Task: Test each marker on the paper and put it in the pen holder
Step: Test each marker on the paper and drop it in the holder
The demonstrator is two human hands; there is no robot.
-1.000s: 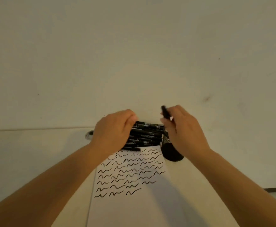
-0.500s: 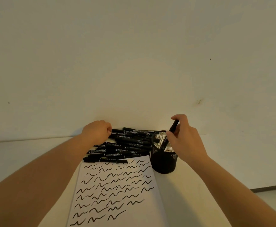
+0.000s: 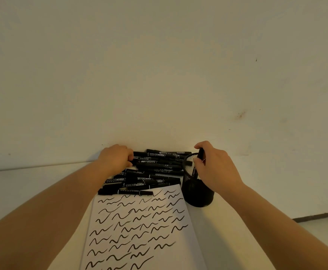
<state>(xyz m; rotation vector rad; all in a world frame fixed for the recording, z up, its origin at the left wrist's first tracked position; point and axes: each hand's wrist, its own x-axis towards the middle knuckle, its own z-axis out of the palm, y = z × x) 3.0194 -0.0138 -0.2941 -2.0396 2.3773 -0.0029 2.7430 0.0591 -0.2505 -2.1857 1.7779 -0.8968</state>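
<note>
A heap of several black markers [image 3: 153,172] lies at the back of the table, against the wall. In front of it lies a white paper [image 3: 139,227] covered with black squiggles. A black mesh pen holder [image 3: 195,189] stands right of the paper. My right hand [image 3: 215,168] pinches one black marker [image 3: 200,153] by its top, its lower part down inside the holder. My left hand [image 3: 116,158] rests on the left end of the heap, fingers curled round a marker there.
The white table [image 3: 237,221] meets a plain wall [image 3: 159,75] right behind the markers. The table's right edge and a dark floor strip [image 3: 319,216] show at the far right.
My right hand has lowered the marker deeper into the pen holder. My left hand stayed on the heap's left end. The camera tilted, so the scene sits a little differently.
</note>
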